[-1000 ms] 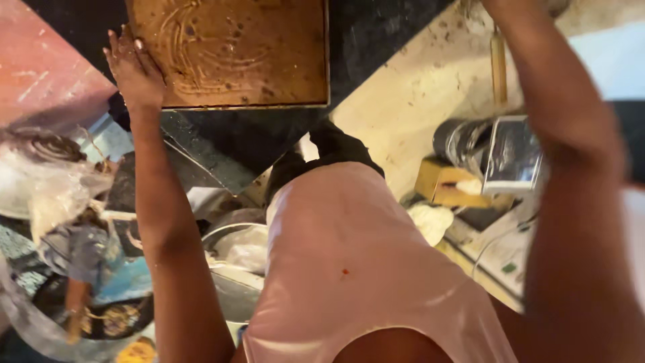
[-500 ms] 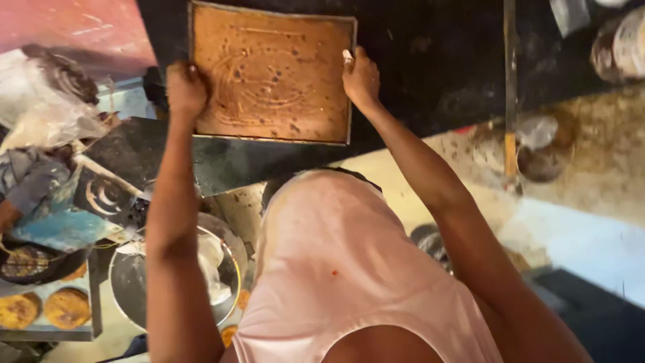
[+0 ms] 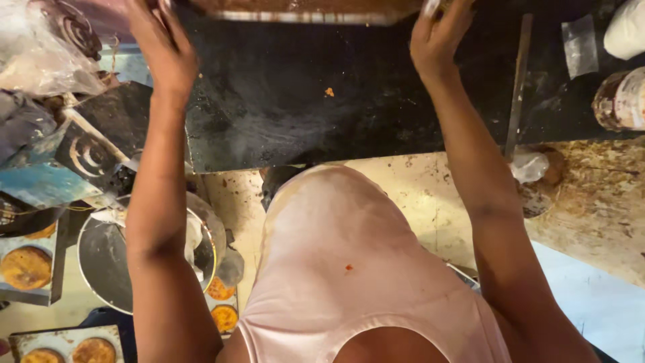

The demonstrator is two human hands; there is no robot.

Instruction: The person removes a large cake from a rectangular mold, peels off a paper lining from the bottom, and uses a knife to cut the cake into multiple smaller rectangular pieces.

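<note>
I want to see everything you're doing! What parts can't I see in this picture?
- Tray, head view: mostly cut off by the top edge.
- Left hand and right hand: fingertips cut off by the top edge, so the grip is unclear.
- Bowl: partly hidden by the left arm.
- Jar: cut off by the right edge.

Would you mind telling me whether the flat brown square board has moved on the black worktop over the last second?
Yes. The flat brown square board has slid away from the person, farther from the black worktop's near edge, with both hands on it.
</note>
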